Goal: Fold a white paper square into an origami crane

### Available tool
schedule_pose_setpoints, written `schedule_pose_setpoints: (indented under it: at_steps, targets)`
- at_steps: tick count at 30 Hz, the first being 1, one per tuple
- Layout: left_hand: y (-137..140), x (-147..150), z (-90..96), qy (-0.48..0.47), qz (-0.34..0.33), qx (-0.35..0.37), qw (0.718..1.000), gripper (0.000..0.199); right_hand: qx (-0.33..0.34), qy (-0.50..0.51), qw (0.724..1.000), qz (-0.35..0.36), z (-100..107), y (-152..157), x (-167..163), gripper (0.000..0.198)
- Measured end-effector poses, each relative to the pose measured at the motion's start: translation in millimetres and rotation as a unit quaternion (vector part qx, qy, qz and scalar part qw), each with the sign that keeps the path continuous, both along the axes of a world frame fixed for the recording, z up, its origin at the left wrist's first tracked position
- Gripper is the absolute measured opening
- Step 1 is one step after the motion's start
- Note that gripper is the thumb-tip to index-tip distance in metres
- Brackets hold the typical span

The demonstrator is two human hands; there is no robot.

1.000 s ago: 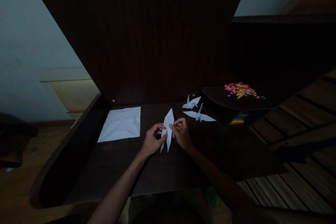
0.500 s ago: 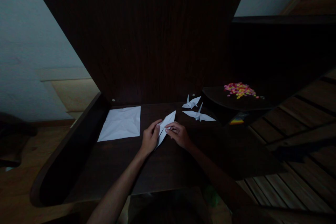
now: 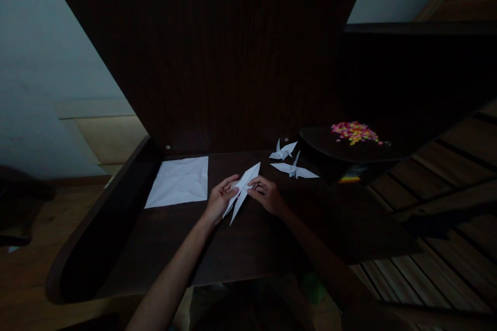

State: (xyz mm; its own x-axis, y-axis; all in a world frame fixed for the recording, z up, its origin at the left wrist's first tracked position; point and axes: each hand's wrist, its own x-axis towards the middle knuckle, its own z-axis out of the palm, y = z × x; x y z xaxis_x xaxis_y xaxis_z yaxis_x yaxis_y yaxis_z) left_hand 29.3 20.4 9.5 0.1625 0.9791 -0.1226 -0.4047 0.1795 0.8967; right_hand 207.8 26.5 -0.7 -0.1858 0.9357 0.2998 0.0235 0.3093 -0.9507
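Between my two hands is a long, diamond-shaped piece of folded white paper (image 3: 244, 186), its upper point slanting away to the right. Its lower end is split into two narrow points. My left hand (image 3: 220, 199) grips the left edge, thumb on top and fingers behind. On the opposite edge, my right hand (image 3: 266, 194) pinches the paper between thumb and fingers. A creased white paper sheet (image 3: 180, 181) lies flat left of my hands. Beyond my right hand sit two folded paper cranes, the nearer crane (image 3: 294, 170) with wings spread and the farther crane (image 3: 283, 152) behind it.
The dark wooden desk (image 3: 155, 253) has a raised side panel (image 3: 104, 217) at left and a tall back panel (image 3: 233, 62). On a rounded shelf (image 3: 318, 139) at right lies a pile of small colourful pieces (image 3: 355, 133). A slatted wooden surface (image 3: 419, 279) shows at lower right.
The folded paper's lower end has parted into two separate points. My left hand has shifted slightly left, and my right hand has moved a little to the right along the edge.
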Motion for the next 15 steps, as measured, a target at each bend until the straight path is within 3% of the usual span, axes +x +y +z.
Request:
schedule_pose_setpoints:
  at_steps: [9, 15]
  targets:
    - [-3, 2, 4.9, 0.014, -0.043, -0.053, 0.998, 0.046, -0.049, -0.006, 0.995, 0.089, 11, -4, 3, 0.03]
    - [-6, 4, 9.4, 0.006, -0.068, -0.058, 0.996, 0.039, -0.054, -0.022, 0.994, 0.092, 7, -3, 0, 0.037]
